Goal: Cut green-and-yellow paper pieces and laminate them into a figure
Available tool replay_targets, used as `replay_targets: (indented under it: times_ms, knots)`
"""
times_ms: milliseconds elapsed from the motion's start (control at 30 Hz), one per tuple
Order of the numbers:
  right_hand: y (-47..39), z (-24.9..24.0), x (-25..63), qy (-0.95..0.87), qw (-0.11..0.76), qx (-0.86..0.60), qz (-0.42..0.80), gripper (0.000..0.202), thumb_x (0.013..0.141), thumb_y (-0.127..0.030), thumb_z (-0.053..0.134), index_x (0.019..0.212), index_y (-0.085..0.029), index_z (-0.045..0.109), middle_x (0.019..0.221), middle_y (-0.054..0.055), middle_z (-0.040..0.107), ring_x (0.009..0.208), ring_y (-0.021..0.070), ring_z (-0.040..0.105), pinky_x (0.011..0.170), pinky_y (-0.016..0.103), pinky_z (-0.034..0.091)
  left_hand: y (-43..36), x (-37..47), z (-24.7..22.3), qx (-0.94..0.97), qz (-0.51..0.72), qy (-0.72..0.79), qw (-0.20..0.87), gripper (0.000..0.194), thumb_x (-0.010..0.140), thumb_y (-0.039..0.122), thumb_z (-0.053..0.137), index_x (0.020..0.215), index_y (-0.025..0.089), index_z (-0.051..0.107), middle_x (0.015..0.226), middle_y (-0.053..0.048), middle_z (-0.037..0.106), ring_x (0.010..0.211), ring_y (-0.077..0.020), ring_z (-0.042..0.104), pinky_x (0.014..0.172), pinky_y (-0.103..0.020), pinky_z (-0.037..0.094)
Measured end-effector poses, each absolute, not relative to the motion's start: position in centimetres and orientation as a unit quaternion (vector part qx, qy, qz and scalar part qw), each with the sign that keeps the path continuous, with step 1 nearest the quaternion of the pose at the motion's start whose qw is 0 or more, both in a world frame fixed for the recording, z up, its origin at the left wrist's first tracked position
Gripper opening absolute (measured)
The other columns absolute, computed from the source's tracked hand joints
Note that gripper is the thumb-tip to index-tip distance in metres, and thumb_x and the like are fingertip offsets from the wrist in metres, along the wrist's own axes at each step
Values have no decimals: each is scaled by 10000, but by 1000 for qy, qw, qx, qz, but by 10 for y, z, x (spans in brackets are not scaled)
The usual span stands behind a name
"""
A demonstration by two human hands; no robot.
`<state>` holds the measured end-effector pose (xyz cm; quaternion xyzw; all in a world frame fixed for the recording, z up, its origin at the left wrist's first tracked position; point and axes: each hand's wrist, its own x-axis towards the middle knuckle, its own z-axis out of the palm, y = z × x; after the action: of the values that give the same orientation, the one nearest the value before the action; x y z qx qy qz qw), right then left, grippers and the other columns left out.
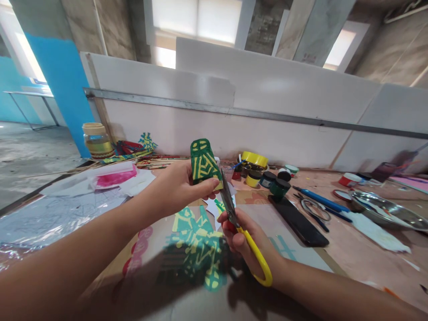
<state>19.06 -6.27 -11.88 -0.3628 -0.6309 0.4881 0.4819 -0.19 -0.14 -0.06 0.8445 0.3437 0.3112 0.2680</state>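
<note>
My left hand (pixel 179 185) is closed on a painted cutout (pixel 204 160), dark green with yellow lines and a rounded top, raised above the table. In my right hand (pixel 250 240) is a pair of scissors (pixel 256 258) with yellow handles. Their blades point up and reach the right edge of the cutout near my left thumb; whether they bite into it I cannot tell. Below my hands lies a sheet with green and yellow painted shapes (pixel 190 232), partly in shadow. A white scrap with green and yellow paint (pixel 219 206) shows behind the scissors.
Several paint jars (pixel 253 178) stand near the back board beside a yellow tape roll (pixel 254 158). A black phone (pixel 297 220), a blue-handled tool (pixel 321 199) and a metal bowl (pixel 391 209) lie right. Clear plastic sheeting (pixel 67 214) and a glass jar (pixel 98 142) are left.
</note>
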Motion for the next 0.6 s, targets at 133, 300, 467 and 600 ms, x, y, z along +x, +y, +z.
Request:
replay_targets:
  times_ms: [133,300,467,600]
  knots:
    - [-63,-121,192,-630,484,-366,485,660,716,-779,569,1043,-207,549,778,-17,422,606,96,322,478,191,285,-1,-2,-1,840,310,346,280,252,889,371,545,838,164,680,778,-22,702,726,-169,658,657,-275,517]
    - [-63,-120,192,-638,483,-382,462,658,736,-783,543,1039,-199,564,819,11,451,655,121,382,492,200,330,-3,-1,1,836,312,341,295,245,886,359,548,823,159,676,761,-23,695,725,-168,661,668,-271,522]
    - [-65,-118,192,-646,480,-389,447,654,746,-786,525,1025,-196,572,809,16,455,644,128,393,484,212,340,-5,-1,2,828,313,340,316,242,877,361,559,810,158,674,747,-27,697,727,-174,672,673,-269,531]
    - [-66,-117,191,-640,485,-396,446,648,740,-785,536,1015,-199,577,773,2,446,605,117,365,468,211,325,-5,-1,1,827,314,337,323,231,880,352,555,817,162,671,759,-27,699,734,-173,675,677,-266,532]
